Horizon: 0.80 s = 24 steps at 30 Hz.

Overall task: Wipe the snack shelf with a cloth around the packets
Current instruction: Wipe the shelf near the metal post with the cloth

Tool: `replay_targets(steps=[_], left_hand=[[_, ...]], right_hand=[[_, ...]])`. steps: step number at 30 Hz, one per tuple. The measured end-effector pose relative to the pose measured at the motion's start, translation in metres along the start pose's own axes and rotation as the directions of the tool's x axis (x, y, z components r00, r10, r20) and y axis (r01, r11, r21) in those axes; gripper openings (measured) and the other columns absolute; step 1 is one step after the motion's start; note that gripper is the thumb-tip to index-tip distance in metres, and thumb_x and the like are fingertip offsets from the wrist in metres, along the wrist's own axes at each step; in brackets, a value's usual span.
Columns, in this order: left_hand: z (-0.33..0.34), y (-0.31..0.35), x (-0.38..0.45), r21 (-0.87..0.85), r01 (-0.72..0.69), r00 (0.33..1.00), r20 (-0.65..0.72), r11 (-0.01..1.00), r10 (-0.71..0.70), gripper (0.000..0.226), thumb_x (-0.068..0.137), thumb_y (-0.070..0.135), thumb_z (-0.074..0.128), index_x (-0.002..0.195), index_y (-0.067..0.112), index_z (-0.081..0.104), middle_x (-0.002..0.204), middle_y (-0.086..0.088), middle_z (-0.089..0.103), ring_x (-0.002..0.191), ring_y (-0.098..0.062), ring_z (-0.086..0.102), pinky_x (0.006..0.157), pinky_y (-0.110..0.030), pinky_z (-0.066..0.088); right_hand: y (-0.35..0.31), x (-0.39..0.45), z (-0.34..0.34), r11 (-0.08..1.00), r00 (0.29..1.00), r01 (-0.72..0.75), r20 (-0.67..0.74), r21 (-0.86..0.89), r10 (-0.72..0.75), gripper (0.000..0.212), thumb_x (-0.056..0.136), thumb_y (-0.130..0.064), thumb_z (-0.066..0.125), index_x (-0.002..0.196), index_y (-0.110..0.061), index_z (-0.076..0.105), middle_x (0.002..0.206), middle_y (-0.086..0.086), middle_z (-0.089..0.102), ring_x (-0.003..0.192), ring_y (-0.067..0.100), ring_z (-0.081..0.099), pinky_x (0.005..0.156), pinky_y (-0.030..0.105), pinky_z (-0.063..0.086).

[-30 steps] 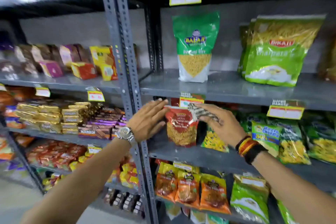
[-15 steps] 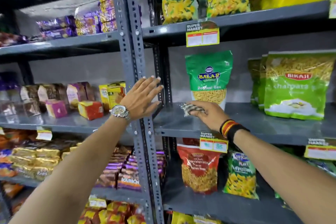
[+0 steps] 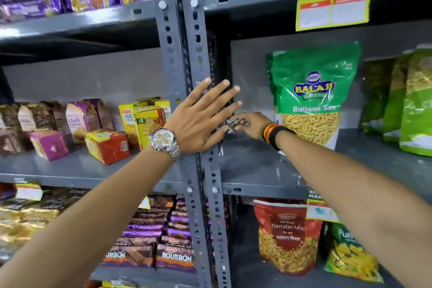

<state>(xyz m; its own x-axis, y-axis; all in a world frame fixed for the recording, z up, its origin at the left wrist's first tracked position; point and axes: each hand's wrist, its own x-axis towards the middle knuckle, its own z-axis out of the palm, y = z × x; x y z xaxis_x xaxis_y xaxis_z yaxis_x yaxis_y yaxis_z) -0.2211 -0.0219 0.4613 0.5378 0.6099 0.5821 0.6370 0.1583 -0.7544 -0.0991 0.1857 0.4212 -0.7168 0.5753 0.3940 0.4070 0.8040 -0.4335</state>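
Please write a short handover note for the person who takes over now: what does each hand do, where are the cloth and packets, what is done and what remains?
Left hand: open, flat against the grey upright post, holding nothing.
Right hand: its grip is shut on the cloth, at the back left corner of the middle shelf, just left of the green Balaji packet.
More green packets stand further right on the same shelf.
Done: cannot tell how much is already wiped.
Left: probably wipe from this corner forward and around the packets to the right.

Green packet (image 3: 311, 91) reads "Balaji Ratlami Sev"; red packet (image 3: 286, 234) "Navratan Mix".
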Motion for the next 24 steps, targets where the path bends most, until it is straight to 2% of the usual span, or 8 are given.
replay_targets(steps=[3,7,10,14,17,20,22,24], left_hand=[[0.002,0.001,0.0,-0.02,0.005,1.0,-0.008,1.0,-0.005,0.06,0.104,0.04,0.031,0.158,0.014,0.031,0.167,-0.013,0.018,0.156,-0.033,0.011,0.124,-0.058,0.009],[0.003,0.0,-0.001,-0.029,0.008,1.0,-0.022,1.0,-0.009,0.06,0.104,0.04,0.033,0.158,0.014,0.031,0.167,-0.013,0.019,0.156,-0.032,0.012,0.124,-0.059,0.01],[0.003,0.001,0.0,-0.014,0.013,0.999,-0.032,1.0,-0.013,0.06,0.103,0.04,0.035,0.157,0.014,0.032,0.167,-0.012,0.021,0.155,-0.032,0.013,0.125,-0.057,0.008],[0.002,0.002,0.0,0.004,0.011,1.0,-0.016,1.0,-0.011,0.06,0.104,0.04,0.033,0.158,0.014,0.029,0.168,-0.012,0.018,0.156,-0.032,0.011,0.125,-0.057,0.007],[0.0,0.002,0.0,0.009,0.011,1.0,-0.001,1.0,-0.011,0.061,0.104,0.04,0.033,0.159,0.014,0.028,0.168,-0.012,0.018,0.156,-0.032,0.01,0.125,-0.058,0.007],[-0.002,0.002,0.0,0.012,0.01,1.0,0.005,1.0,-0.01,0.061,0.104,0.04,0.034,0.159,0.014,0.028,0.168,-0.012,0.018,0.156,-0.032,0.011,0.124,-0.058,0.008],[-0.003,0.002,0.001,0.007,0.011,1.0,0.009,1.0,-0.011,0.061,0.103,0.04,0.035,0.158,0.014,0.028,0.168,-0.012,0.018,0.156,-0.032,0.011,0.124,-0.059,0.009],[-0.002,0.002,0.001,0.013,0.012,1.0,0.015,1.0,-0.012,0.061,0.103,0.04,0.035,0.159,0.014,0.027,0.168,-0.012,0.017,0.156,-0.032,0.01,0.124,-0.059,0.008]], right_hand=[[0.014,0.038,0.014,0.997,0.997,-0.068,0.031,-0.028,0.069,0.027,0.087,-0.022,0.065,0.112,-0.032,0.067,0.114,-0.002,0.07,0.1,0.019,0.064,0.081,0.024,0.043],[0.042,0.07,0.04,0.973,0.976,-0.17,0.11,-0.155,0.188,0.024,0.088,-0.028,0.062,0.111,-0.027,0.067,0.119,0.003,0.068,0.106,0.027,0.063,0.093,0.034,0.049],[0.054,0.076,0.056,0.971,0.968,-0.194,0.135,-0.14,0.213,0.023,0.09,-0.033,0.059,0.111,-0.03,0.067,0.122,0.001,0.067,0.109,0.026,0.062,0.101,0.04,0.047],[0.039,0.06,0.054,0.991,0.968,-0.096,0.224,-0.096,0.116,0.03,0.094,-0.029,0.056,0.123,-0.023,0.062,0.126,0.001,0.063,0.117,0.021,0.058,0.094,0.024,0.039],[0.021,0.022,0.049,0.998,0.96,0.057,0.275,0.003,-0.055,0.032,0.095,-0.024,0.057,0.127,-0.023,0.06,0.128,-0.003,0.062,0.115,0.013,0.056,0.092,0.019,0.035],[0.005,-0.028,0.035,0.983,0.916,0.129,0.363,0.131,-0.169,0.039,0.096,-0.017,0.057,0.135,-0.019,0.054,0.125,-0.005,0.062,0.109,0.004,0.056,0.089,0.011,0.038],[0.0,-0.05,0.021,0.978,0.87,0.136,0.454,0.16,-0.195,0.041,0.096,-0.019,0.057,0.136,-0.023,0.052,0.125,-0.007,0.064,0.109,0.003,0.059,0.092,0.011,0.042],[0.0,-0.049,0.011,0.978,0.864,0.162,0.46,0.132,-0.206,0.041,0.095,-0.024,0.059,0.135,-0.028,0.053,0.126,-0.009,0.064,0.112,0.004,0.059,0.097,0.015,0.043]])
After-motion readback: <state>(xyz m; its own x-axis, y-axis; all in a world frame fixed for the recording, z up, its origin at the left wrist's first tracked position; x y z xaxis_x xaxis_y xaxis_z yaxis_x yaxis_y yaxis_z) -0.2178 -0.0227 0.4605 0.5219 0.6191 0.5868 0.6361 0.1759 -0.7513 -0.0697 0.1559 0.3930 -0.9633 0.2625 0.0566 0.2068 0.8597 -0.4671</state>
